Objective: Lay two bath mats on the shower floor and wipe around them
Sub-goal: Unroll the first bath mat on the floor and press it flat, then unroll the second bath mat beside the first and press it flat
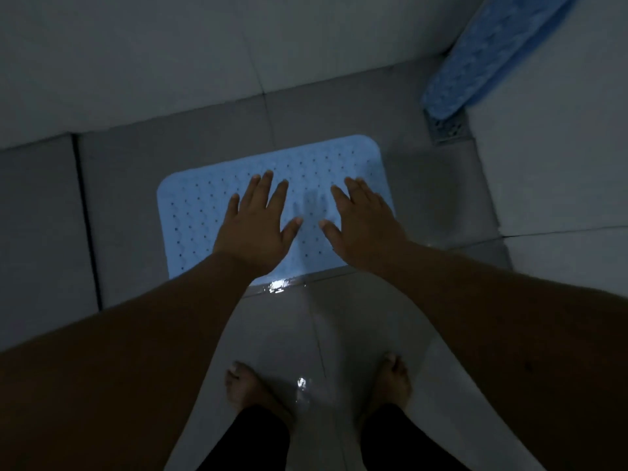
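Observation:
A light blue bath mat (pixel 200 212) with small holes lies flat on the grey tiled shower floor, near the back wall. My left hand (pixel 256 226) rests palm down on its middle, fingers spread. My right hand (pixel 365 226) lies palm down on the mat's right part, fingers apart. Neither hand holds anything. A second, darker blue mat (pixel 482 62) leans upright in the far right corner against the wall.
A square floor drain (pixel 448 129) sits under the leaning mat in the corner. The floor tiles (pixel 299 334) in front of the mat are wet and shiny. My bare feet (pixel 248 389) stand on them. White tiled walls close the back and right.

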